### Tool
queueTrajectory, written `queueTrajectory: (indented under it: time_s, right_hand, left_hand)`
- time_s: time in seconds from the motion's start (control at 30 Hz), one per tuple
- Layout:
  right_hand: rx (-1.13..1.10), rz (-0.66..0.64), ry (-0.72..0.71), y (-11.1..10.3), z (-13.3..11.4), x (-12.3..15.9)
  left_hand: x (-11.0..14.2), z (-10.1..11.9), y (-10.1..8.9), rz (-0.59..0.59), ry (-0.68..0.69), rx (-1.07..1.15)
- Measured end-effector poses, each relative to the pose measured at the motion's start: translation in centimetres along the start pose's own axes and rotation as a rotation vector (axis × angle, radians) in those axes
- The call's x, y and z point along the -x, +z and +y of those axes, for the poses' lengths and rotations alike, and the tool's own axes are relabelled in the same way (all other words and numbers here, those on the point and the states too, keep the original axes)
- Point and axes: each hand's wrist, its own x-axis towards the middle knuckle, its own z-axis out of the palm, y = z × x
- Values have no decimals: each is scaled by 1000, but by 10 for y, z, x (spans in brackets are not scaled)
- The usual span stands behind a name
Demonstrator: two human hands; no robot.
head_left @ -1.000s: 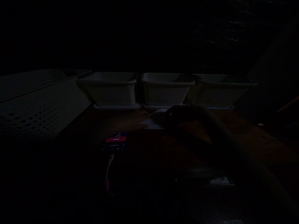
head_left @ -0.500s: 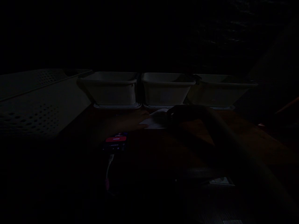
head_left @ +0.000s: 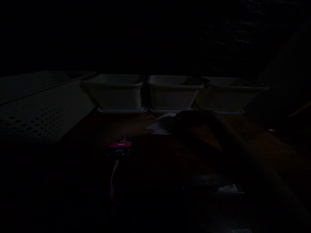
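The scene is very dark. A small white sheet or packet lies on the brown table just in front of the middle white bin. My left hand rests on the table with its fingertips touching the sheet's left edge. My right hand comes in from the right on a dark-sleeved arm and covers the sheet's right side. The fingers of both hands are too dim to read.
Three white plastic bins stand in a row at the back, with the left bin and right bin flanking the middle one. A perforated white crate is at left. A phone with a lit red screen and a white cable lies near the front.
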Motion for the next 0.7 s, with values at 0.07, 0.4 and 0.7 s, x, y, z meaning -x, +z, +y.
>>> queueTrajectory:
  time_s: [0.07,0.4,0.7]
  right_hand:
    - [-20,21,34,1,-2,0]
    - [9,68,116,5,-8,0]
    - [87,111,108,6,-7,1]
  left_hand:
    - [0,0,1,11,0,-7]
    - [-1,-7,5,28,-3,-66]
    - [0,-5,4,32,-6,-36]
